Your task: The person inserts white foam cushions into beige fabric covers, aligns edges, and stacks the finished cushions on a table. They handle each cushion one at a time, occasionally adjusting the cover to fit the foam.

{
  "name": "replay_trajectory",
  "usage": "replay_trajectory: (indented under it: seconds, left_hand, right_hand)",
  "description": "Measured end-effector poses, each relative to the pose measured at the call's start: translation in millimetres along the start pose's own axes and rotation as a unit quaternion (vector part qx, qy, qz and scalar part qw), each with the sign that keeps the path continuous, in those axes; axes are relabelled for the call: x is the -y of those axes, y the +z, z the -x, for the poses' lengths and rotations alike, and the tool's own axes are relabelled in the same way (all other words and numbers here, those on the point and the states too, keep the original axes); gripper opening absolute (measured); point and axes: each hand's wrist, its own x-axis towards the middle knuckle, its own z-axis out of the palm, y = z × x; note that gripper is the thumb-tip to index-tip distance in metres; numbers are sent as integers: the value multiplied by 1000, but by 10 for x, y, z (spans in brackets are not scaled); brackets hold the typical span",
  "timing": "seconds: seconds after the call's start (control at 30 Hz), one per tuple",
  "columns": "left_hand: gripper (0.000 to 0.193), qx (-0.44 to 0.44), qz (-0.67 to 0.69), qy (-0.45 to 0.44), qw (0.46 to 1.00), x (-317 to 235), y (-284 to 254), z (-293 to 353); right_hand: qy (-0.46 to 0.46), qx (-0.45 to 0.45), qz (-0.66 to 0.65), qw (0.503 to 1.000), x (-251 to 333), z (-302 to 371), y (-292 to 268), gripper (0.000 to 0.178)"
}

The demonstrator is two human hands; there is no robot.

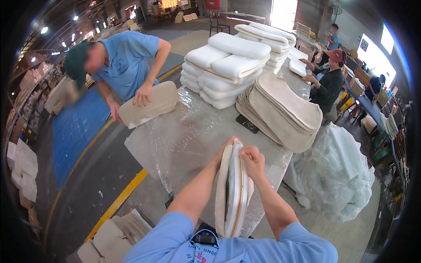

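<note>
Standing on edge, the long beige cushion [237, 193] shows a white side band with a lengthwise tan stripe. Its far end, over the desk [197, 127], is gripped by the left hand [226, 147]; the right hand [253, 160] curls at that end's right side, whether pinching fabric I cannot tell.

Centre: left hand [226, 146], right hand [253, 160] at top of cushion [235, 197]. White pads [223, 65] stacked, upper centre. Co-worker [127, 59], upper left.
</note>
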Motion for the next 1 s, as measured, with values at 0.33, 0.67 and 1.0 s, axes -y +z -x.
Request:
replay_trajectory:
  seconds: [0.33,0.67,1.0]
  left_hand:
    - [43,0,90,-51,995,-49,-143,-51]
    - [50,-14,156,-41,987,6,103,3]
    - [41,25,375,41,926,356,-123,-275]
  right_hand:
    - [27,80,-37,996,-25,-264,-91,33]
    - [81,243,15,967,18,-570,-251,49]
    - [-52,1,151,987,-183,-167,367,35]
